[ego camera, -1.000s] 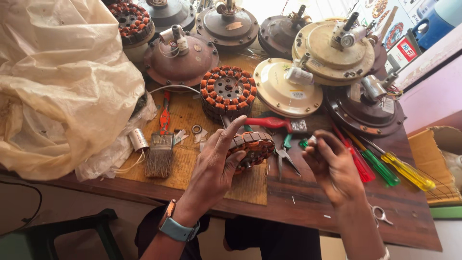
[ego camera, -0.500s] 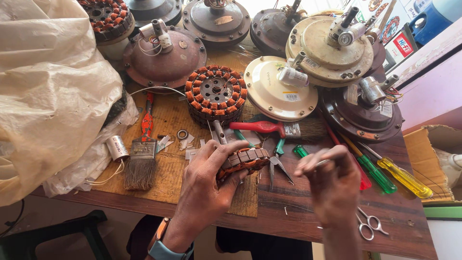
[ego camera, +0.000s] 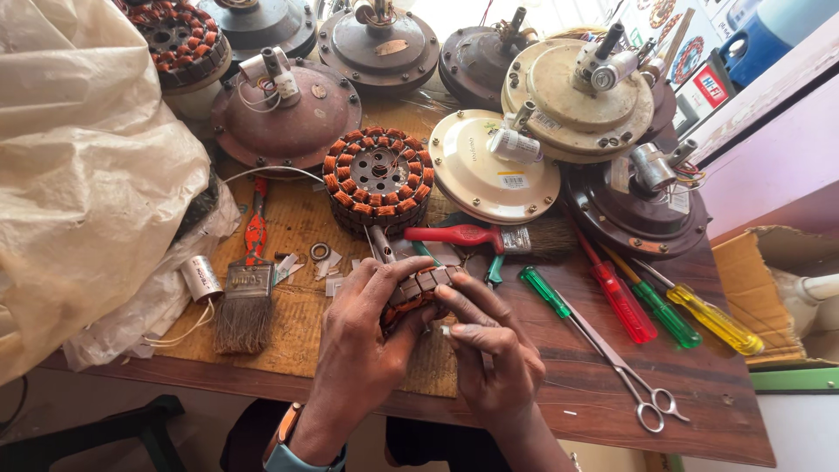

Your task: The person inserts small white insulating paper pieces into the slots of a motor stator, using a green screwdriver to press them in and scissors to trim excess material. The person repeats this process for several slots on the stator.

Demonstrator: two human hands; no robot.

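Two hands meet over one small stator (ego camera: 418, 295) at the near middle of the table (ego camera: 699, 411), and that is where I keep my eye. Working down from the biggest: a bulky plastic bag (ego camera: 79, 166) fills the left side, a crowd of fan motor housings rings the far edge, and a second, larger stator (ego camera: 377, 175) with copper windings sits upright just beyond the hands.

The stator I hold is tilted, its steel rim turned up toward me and its copper coils showing below. My left hand (ego camera: 367, 341) cups it from the left and underneath, fingers curled over the top rim, so this hand is clenched around the stator. My right hand (ego camera: 494, 358) comes in from the right, fingertips pressed on the rim's right edge; I read it as touching and steadying rather than carrying. The stator thus lies to the right of the left palm and to the far left of the right palm, with its flat face angled toward the far side. The left hand is the nearer and bears the weight.

To the right lie scissors (ego camera: 625, 376), then red, green and yellow screwdrivers, well apart from the hands. A brush (ego camera: 245, 301) lies left, near the left hand but not touching it.
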